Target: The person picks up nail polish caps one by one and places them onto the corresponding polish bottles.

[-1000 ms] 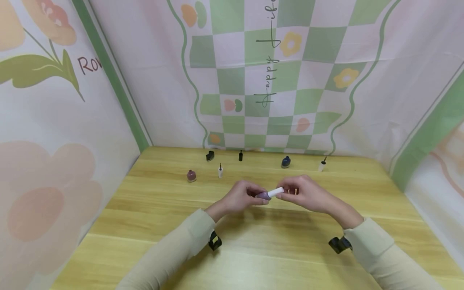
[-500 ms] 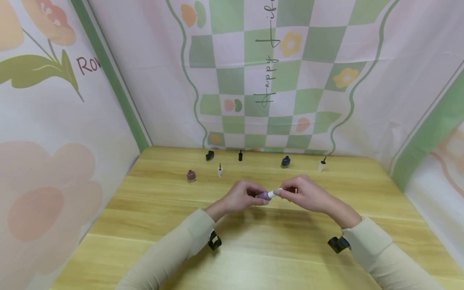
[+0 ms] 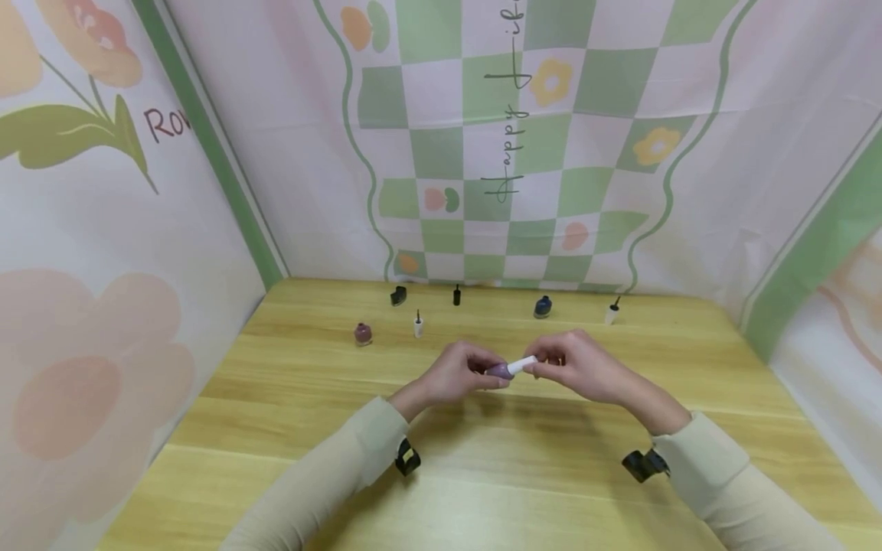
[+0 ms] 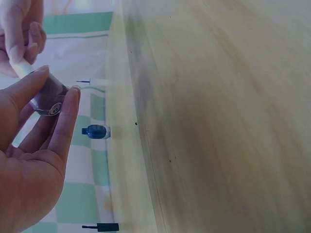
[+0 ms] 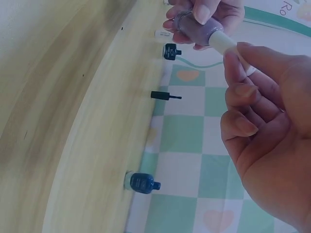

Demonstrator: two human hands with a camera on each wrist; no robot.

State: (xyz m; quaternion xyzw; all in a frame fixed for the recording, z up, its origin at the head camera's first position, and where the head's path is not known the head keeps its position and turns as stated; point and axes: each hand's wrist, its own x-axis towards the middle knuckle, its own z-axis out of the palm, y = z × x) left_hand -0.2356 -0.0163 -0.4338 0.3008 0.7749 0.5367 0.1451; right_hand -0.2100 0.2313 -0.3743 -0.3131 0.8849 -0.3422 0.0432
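In the head view, my left hand [image 3: 456,373] holds a small purple nail polish bottle [image 3: 499,372] above the table, tilted with its top toward the right. The bottle's long white cap [image 3: 522,364] sits in line with its neck. My right hand [image 3: 579,367] pinches the outer end of that cap between thumb and index finger. Seen from the left wrist, the glass bottle [image 4: 49,97] lies between thumb and fingertips, its round base label showing. From the right wrist, the white cap [image 5: 222,42] meets the purple glass, and the other right fingers are loosely curled.
Along the wooden table's [image 3: 276,383] back stand an uncapped mauve bottle [image 3: 363,334], a black bottle [image 3: 398,296] and a blue bottle [image 3: 543,308]. Between and beside them, a white brush cap [image 3: 418,327], a black one [image 3: 457,296] and another white one [image 3: 612,312] stand brush up.
The right fingers slid along the white cap toward the bottle, covering more of it, then came back to its outer end. The left hand and bottle have stayed nearly still.
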